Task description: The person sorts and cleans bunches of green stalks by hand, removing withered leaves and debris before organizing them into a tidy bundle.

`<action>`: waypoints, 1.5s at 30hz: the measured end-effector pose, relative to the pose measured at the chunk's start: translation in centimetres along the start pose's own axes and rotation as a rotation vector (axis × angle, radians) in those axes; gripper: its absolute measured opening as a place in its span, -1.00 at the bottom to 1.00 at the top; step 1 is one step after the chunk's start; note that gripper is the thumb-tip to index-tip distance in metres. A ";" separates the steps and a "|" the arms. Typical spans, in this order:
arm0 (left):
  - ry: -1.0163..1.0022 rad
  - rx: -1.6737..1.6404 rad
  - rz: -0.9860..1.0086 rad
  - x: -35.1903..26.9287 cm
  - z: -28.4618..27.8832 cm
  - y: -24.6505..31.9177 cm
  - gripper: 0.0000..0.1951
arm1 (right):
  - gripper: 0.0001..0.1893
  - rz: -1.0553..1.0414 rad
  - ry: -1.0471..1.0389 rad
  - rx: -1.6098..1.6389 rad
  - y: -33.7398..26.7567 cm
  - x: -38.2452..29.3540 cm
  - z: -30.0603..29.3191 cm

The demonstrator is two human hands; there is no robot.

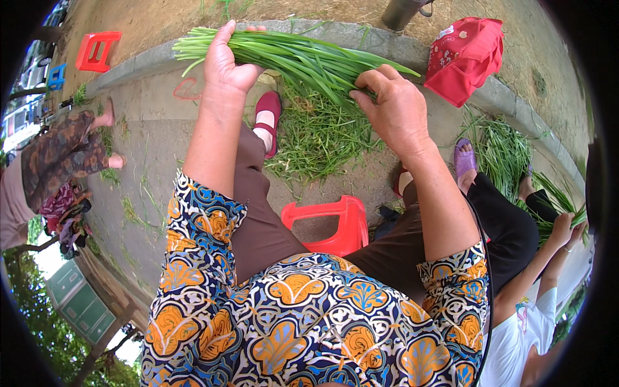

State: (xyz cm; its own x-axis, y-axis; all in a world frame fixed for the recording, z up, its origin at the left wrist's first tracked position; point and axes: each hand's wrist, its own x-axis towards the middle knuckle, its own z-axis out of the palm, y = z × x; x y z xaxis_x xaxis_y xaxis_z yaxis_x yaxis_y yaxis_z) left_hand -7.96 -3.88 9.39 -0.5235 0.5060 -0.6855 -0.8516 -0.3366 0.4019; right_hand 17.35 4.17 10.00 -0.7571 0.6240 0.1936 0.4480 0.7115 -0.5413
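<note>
A thick bunch of green Chinese chives (290, 55) stretches across the space in front of me, pale cut stems to the left and leaf tips to the right. My left hand (229, 65) is wrapped around it near the stem end, thumb along the near side. With bent fingers, my right hand (389, 99) pinches some leaves toward the tip end. Below the bunch, a heap of loose leaf trimmings (324, 135) covers the pavement between my feet. A red plastic stool (355, 227) shows between my thighs.
A red bag (464, 63) stands at the concrete kerb (401, 53), near a dark cylindrical container (401, 13). To my right, a seated person (512, 309) holds chives beside another green pile (503, 150). Another person (58, 155) is at left, below a red stool (98, 52).
</note>
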 end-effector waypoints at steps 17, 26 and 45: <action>-0.131 0.304 0.108 -0.6 -0.5 -1.5 -0.75 | -0.86 0.503 -0.149 1.165 1.7 1.7 -3.5; -0.411 0.394 -0.075 -2.7 0.4 -2.9 -0.83 | -0.84 0.679 -0.081 1.377 4.1 1.8 -4.9; -0.006 0.206 0.481 0.4 -1.1 3.2 -0.74 | -0.81 0.779 -0.597 1.401 2.6 -0.6 -2.0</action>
State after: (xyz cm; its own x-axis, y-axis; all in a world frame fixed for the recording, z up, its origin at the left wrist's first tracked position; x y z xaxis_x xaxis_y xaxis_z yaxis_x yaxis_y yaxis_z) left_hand -10.88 -5.65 9.77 -0.8562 0.3377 -0.3909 -0.5025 -0.3688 0.7820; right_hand 19.93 6.26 10.08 -0.7838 0.2298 -0.5770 0.2881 -0.6885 -0.6655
